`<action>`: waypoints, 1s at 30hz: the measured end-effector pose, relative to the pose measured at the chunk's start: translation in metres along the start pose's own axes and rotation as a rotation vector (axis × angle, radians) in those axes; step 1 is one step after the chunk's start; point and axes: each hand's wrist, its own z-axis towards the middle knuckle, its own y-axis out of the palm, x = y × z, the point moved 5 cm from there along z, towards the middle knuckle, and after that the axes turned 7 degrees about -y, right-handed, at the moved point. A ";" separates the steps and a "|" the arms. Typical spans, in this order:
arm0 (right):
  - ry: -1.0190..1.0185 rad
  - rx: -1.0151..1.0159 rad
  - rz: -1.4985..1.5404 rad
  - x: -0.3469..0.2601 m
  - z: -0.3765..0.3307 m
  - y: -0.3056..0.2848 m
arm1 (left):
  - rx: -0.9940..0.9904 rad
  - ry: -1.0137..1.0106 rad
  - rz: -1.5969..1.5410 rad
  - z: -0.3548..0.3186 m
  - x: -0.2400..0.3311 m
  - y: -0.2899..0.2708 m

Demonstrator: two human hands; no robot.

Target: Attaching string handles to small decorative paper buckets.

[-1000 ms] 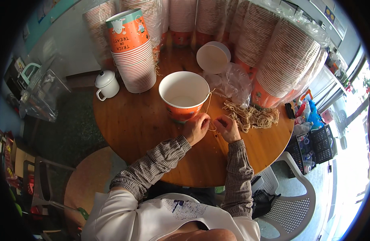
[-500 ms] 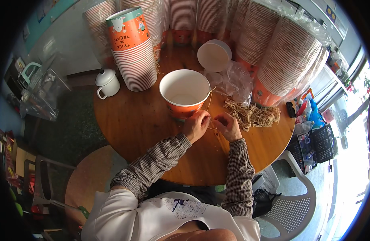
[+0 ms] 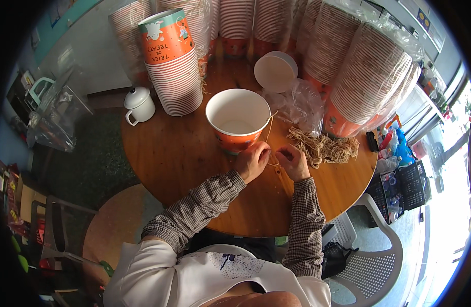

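An orange paper bucket (image 3: 236,139) with a white inside stands upright on the round wooden table. Thin tan string (image 3: 269,129) hangs from the right side of its rim down to my hands. My left hand (image 3: 253,161) is closed in a pinch on the string, close by the bucket's lower front. Just right of it, my right hand (image 3: 293,162) also pinches the string, fingertips pressed together. A short curve of string shows between and below the fingers. The exact ends in the fingertips are too small to make out.
A tangled bundle of tan strings (image 3: 325,148) lies right of my right hand. Behind are a clear plastic bag (image 3: 303,105), a tipped white tub (image 3: 276,71) and wrapped bucket stacks (image 3: 371,71). A nested bucket stack (image 3: 175,84) and a white lidded mug (image 3: 139,106) stand left.
The whole view has shifted slightly, moving everything a little to the right. My hands, the string and the bucket keep nearly the same places relative to one another.
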 end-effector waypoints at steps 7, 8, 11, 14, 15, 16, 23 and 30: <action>-0.030 0.017 -0.012 -0.002 -0.001 0.000 | 0.018 0.027 0.009 -0.001 -0.001 0.002; -0.029 0.017 -0.011 -0.001 -0.001 0.000 | 0.017 0.026 0.009 -0.002 0.000 0.002; -0.032 0.024 0.009 0.000 -0.001 0.001 | 0.012 0.020 0.013 -0.002 0.000 0.002; -0.029 0.033 0.016 0.002 -0.001 0.000 | -0.003 0.017 0.018 -0.001 0.000 0.002; -0.022 0.027 0.021 0.003 -0.001 0.000 | -0.006 0.015 0.011 -0.001 0.001 0.003; -0.015 0.022 0.026 0.004 -0.001 0.000 | -0.009 0.013 0.003 -0.001 0.001 0.003; -0.027 0.008 0.023 0.001 0.000 0.001 | -0.007 0.014 -0.014 0.000 0.000 0.003; -0.006 -0.007 0.005 0.003 -0.001 0.002 | -0.003 0.016 -0.030 -0.001 0.002 0.002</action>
